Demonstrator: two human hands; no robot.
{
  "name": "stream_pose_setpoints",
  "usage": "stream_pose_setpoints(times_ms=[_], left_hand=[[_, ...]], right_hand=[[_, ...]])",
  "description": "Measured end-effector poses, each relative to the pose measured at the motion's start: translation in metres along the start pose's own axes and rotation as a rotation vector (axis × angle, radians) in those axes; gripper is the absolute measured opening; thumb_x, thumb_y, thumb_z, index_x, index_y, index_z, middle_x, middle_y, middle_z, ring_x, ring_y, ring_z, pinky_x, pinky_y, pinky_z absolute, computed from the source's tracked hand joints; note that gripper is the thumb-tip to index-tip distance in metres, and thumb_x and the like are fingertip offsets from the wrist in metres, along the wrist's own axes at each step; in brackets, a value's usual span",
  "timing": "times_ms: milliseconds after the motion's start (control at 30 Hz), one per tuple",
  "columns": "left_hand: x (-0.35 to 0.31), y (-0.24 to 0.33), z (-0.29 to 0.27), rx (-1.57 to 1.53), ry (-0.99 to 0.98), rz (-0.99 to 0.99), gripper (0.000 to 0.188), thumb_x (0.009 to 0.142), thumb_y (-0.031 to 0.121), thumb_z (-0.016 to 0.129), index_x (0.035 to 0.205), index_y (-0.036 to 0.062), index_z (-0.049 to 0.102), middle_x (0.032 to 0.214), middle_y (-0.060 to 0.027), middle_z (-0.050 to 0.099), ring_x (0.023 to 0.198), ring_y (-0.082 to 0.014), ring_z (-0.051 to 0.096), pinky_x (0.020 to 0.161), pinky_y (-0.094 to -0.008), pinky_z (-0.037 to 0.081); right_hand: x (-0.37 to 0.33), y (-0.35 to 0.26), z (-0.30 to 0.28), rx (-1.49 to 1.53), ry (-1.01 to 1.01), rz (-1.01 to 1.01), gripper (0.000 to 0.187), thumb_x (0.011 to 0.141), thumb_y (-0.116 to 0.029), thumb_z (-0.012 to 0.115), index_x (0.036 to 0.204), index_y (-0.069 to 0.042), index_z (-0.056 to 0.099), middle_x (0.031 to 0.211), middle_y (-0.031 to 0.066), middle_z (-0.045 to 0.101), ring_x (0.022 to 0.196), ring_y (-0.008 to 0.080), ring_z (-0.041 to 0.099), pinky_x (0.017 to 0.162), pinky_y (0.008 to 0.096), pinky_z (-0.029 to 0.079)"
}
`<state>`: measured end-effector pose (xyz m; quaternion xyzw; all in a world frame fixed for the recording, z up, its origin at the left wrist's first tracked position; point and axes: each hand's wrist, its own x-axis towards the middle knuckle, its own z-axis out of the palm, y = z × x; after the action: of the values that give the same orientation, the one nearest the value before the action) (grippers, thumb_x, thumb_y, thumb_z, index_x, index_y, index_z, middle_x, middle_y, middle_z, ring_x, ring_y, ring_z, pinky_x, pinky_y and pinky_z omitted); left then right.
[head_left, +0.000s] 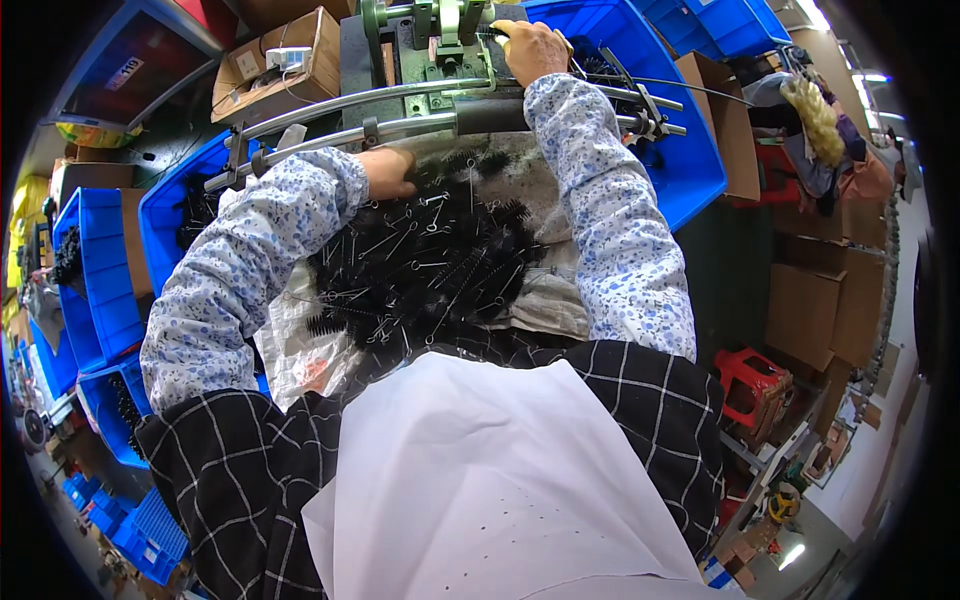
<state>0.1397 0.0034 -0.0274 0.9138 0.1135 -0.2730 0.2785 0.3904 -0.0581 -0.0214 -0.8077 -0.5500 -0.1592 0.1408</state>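
A heap of small black bristle brushes (420,260) with looped wire ends lies in front of me on a pale sack cloth (545,290). My left hand (388,172) is at the heap's far left edge, its fingers curled in among the brushes; what they grip is hidden. Farther off, my right hand (533,52) is at the right side of a green metal machine (440,60). Yellow covers show on its fingers, which are bent together; what is between them I cannot make out.
Two curved metal rails (400,125) run across between the heap and the machine. Blue bins flank them, one on the right (690,170) and one on the left (160,215). An open cardboard box (310,75) stands at the far left. A red stool (750,385) is at the right.
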Motion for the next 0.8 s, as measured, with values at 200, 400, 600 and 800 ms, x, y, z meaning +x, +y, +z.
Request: stream_pose_setpoints(times_ms=[200,400,600,800], left_hand=[[-0.025,0.010,-0.011,0.054,0.101,0.073,0.034,0.075,0.020,0.061,0.100,-0.0014,0.053,0.092,-0.0231,0.058,0.092,-0.0355,0.055,0.082,-0.0398,0.044],[-0.067,0.011,-0.015,-0.044,0.336,0.121,0.035,0.077,0.015,0.059,0.108,0.0029,0.047,0.095,-0.0190,0.057,0.089,-0.0327,0.056,0.081,-0.0378,0.043],[-0.101,0.025,-0.047,-0.189,0.401,0.127,0.025,0.079,0.012,0.059,0.101,0.0030,0.052,0.088,-0.0166,0.060,0.086,-0.0313,0.058,0.075,-0.0363,0.046],[-0.108,0.033,-0.069,-0.180,0.548,0.247,0.025,0.079,0.010,0.062,0.102,0.0036,0.055,0.082,-0.0073,0.056,0.066,-0.0152,0.050,0.063,-0.0280,0.044]], right_hand=[[-0.002,0.009,-0.002,-0.047,-0.056,-0.007,0.030,0.079,-0.025,0.058,0.109,-0.020,0.061,0.103,0.0041,0.060,0.096,0.0227,0.051,0.081,0.0403,0.040],[-0.021,0.016,-0.010,-0.034,-0.076,0.167,0.038,0.075,-0.029,0.057,0.110,-0.013,0.059,0.098,0.0087,0.061,0.102,0.0262,0.051,0.083,0.0424,0.039],[-0.014,-0.010,0.003,0.071,-0.102,0.181,0.040,0.072,-0.025,0.058,0.109,-0.011,0.061,0.105,0.0113,0.062,0.108,0.0297,0.052,0.087,0.0452,0.040],[-0.003,-0.049,0.002,0.019,-0.070,0.167,0.019,0.072,-0.024,0.056,0.084,-0.010,0.062,0.085,0.0069,0.065,0.089,0.0267,0.060,0.071,0.0448,0.041]])
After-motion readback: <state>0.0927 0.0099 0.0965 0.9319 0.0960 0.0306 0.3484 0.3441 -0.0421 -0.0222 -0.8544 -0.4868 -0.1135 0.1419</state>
